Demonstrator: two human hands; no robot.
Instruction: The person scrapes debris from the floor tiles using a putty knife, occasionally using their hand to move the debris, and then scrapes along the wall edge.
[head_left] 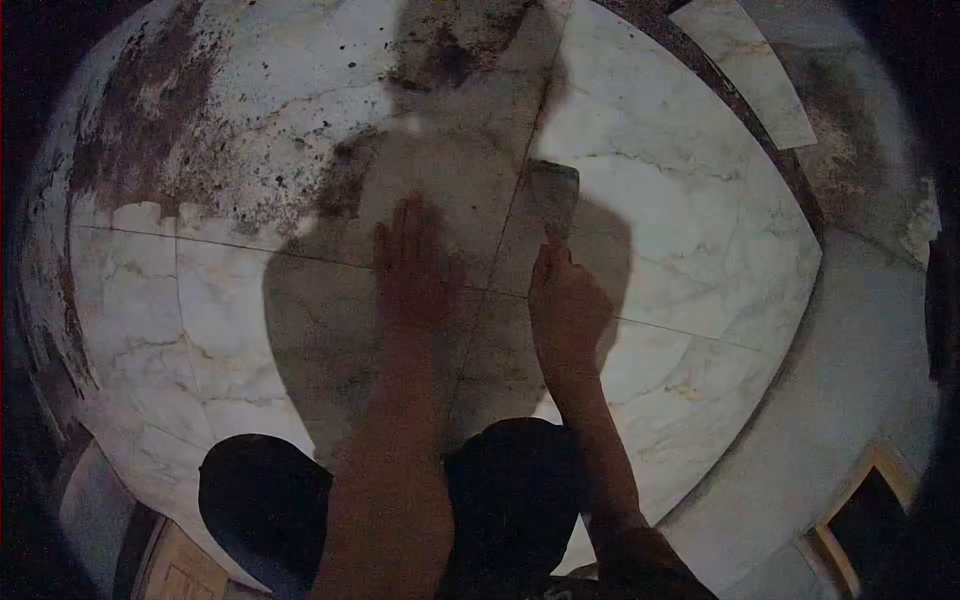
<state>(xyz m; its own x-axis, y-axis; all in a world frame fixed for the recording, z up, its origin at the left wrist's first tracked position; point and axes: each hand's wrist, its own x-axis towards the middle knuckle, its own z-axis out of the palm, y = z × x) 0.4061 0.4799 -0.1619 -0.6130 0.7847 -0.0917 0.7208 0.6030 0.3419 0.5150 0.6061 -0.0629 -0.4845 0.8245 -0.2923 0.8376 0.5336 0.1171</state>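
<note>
Your right hand [570,300] has its fingers closed on the scraper [557,195], whose blade lies just beyond them, long axis running near to far; your left hand [415,265], fingers extended, is left of it over the tiled floor [700,240].

Both hands bare, left [418,265] and right [570,295]. Dark, near-black trousers [265,500] over two rounded knees, well back from the fingers; cloth looks plain, folds too dim to read. Right arm: dark sleeve [645,560] ending partway up the forearm, behind the fingers; small pale marking [557,593] on dark cloth at the bottom edge, too blurred to read.
</note>
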